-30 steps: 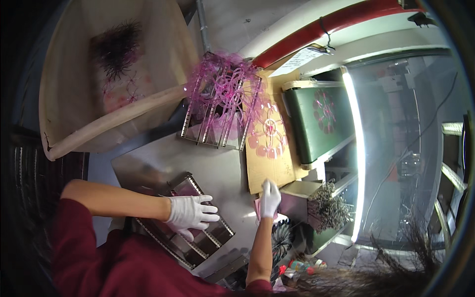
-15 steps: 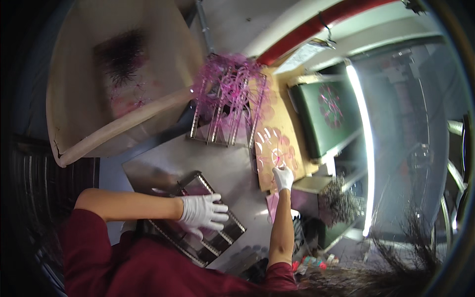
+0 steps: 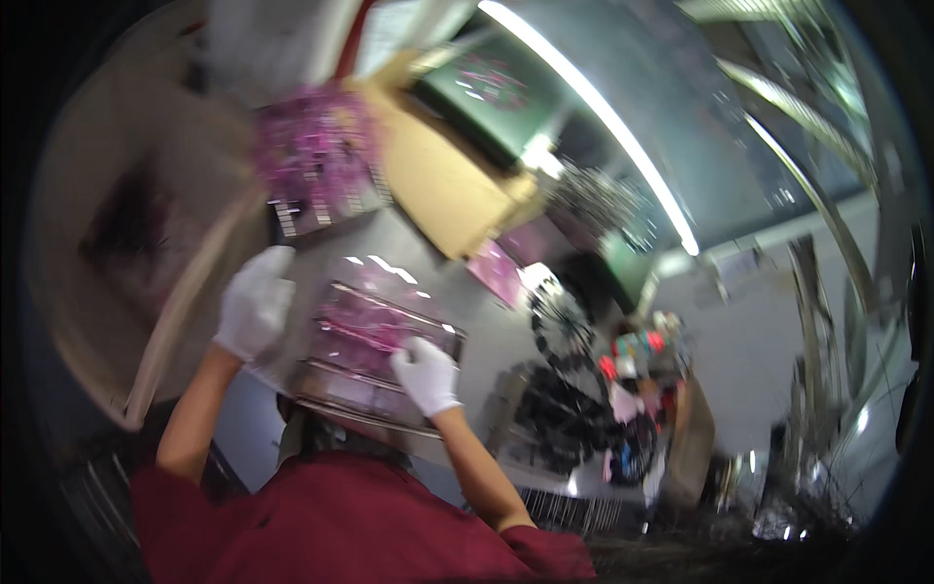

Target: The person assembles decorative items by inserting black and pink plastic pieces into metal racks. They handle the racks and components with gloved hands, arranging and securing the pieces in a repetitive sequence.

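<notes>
Grey worktop [image 3: 486, 336] fills mid-frame, w/ bare room to the right of the tray. Nearest: red sleeves, both forearms rising from the lower edge. Shallow metal-framed tray with pink pieces [image 3: 375, 355] lies flat between the hands. White-gloved left hand [image 3: 255, 304] rests at its left edge, fingers together, extended upward. White-gloved right hand [image 3: 425, 375] presses the tray's right side, fingers curled; blur hides any pinch. Farther: pink heap on rack [image 3: 311, 156], tan board [image 3: 438, 170].
</notes>
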